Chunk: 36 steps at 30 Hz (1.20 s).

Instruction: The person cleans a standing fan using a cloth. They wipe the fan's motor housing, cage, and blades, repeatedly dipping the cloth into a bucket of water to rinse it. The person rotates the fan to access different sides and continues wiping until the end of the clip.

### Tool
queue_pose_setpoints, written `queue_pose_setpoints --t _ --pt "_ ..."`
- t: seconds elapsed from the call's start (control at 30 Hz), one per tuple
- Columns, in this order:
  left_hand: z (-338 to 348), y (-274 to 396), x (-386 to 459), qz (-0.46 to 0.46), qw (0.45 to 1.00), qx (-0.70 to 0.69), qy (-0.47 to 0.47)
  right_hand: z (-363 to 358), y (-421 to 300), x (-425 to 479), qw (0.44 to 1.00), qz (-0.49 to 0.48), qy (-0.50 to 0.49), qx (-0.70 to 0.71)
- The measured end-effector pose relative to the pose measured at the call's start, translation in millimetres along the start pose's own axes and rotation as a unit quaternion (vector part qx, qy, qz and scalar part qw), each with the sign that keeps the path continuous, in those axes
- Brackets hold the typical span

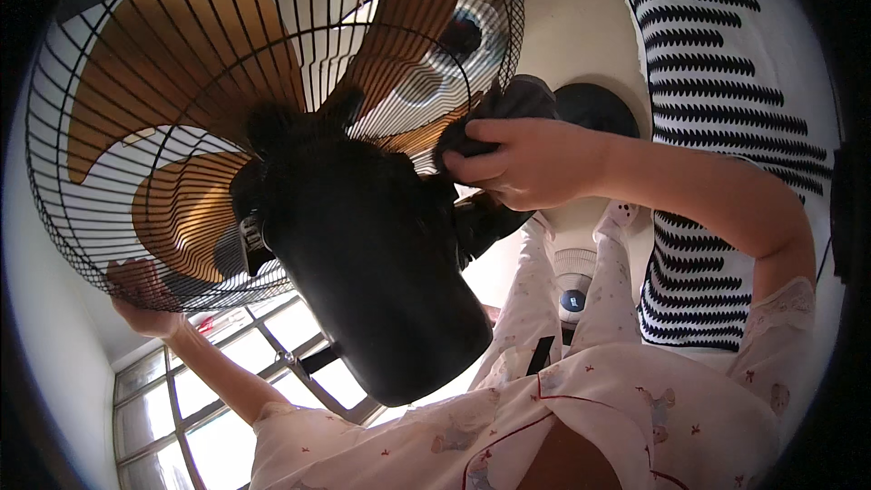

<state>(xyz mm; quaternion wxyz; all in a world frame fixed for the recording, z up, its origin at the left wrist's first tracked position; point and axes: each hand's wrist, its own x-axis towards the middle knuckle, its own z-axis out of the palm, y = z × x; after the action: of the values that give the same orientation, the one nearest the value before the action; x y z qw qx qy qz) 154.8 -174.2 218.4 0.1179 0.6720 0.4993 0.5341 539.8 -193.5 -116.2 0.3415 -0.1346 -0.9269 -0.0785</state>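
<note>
A large electric fan fills the left and middle of the view, with its black motor housing [381, 272] towards me and its wire guard [68, 116] around amber blades [197, 27]. My left hand [146, 296] grips the lower left rim of the guard. A dark, bunched cloth [514, 105] is in my right hand [520, 163], its fingers curled around it beside the back of the guard, right of the motor housing. What part of the fan the cloth touches cannot be told.
A round black base [599, 112] stands on the tiled floor [565, 13]. On the right lies a black-and-white patterned cover [701, 82]. A smaller fan [575, 275] shows between my legs. A barred window [224, 435] is at the lower left.
</note>
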Motion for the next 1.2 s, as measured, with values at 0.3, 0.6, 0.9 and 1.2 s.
queue_pose_setpoints --t 0.3,0.6,0.9,1.2 --pt "10 -21 -19 -0.011 0.992 0.06 0.107 -20 -32 -31 0.969 0.109 0.175 -0.137" --pt "15 -20 -19 -0.028 0.998 0.048 0.012 12 -21 -25 0.979 0.178 0.068 -0.071" --pt "52 5 -19 0.023 0.994 0.018 -0.108 -43 25 93 0.939 0.138 0.223 -0.224" --pt "69 6 -18 -0.036 0.991 0.013 -0.128 -64 34 97 0.871 0.267 0.345 -0.226"
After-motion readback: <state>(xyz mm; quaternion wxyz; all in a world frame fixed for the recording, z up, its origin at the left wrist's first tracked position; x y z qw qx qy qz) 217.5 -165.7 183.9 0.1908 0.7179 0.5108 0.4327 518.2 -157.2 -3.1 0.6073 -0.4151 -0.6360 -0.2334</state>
